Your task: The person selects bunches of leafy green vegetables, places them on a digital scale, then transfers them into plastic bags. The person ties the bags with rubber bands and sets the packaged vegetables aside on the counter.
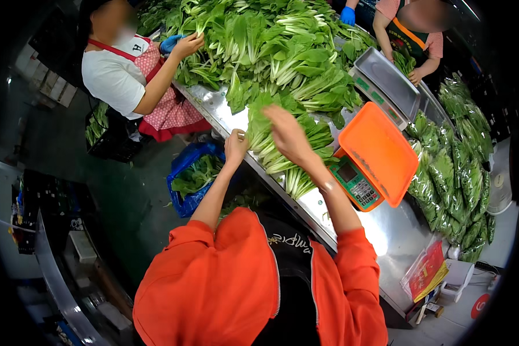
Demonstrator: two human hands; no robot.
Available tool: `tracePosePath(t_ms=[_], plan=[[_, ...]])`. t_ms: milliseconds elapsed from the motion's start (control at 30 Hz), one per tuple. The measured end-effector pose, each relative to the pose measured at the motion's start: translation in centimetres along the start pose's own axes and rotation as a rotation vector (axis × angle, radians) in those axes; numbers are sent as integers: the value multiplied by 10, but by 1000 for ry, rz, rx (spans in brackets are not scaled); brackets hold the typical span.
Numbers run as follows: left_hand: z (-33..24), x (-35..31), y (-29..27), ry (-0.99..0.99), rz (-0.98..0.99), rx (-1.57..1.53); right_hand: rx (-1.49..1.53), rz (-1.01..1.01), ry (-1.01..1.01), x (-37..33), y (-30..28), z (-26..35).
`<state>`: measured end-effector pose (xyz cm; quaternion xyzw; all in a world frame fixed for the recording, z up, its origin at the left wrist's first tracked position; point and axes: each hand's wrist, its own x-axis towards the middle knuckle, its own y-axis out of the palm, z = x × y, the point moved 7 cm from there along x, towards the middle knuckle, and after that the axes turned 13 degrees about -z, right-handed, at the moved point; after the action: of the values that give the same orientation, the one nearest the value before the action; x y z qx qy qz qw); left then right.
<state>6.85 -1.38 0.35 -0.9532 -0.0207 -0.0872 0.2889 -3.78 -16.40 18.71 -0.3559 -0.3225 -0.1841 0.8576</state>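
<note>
My left hand [236, 148] is at the table's near edge, its fingers closed at the side of a small bunch of leafy greens [262, 138] with pale stems. Over that same bunch is my right hand [288, 136], smeared by motion, so its grip does not show. More loose greens [297, 183] lie below the right wrist, stems toward me. Beyond both hands a large heap of leafy greens [254, 43] covers the far part of the metal table [213, 106].
Right of my right arm stands a scale with an orange tray [380, 153]; behind it is a second scale [386, 83]. Bagged greens [452, 173] are piled at the right. A blue-lined container [190, 179] sits below the left edge. Co-workers handle greens at the far left and far right.
</note>
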Motion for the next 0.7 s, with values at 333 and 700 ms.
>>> tracePosePath(t_ms=[333,700], plan=[[36,-5,-12,-333,201,-653,-530,292,11,-61,109,-81],[-15,20,-23,319,155,53,-143,-336,418,-64,-2,-26]])
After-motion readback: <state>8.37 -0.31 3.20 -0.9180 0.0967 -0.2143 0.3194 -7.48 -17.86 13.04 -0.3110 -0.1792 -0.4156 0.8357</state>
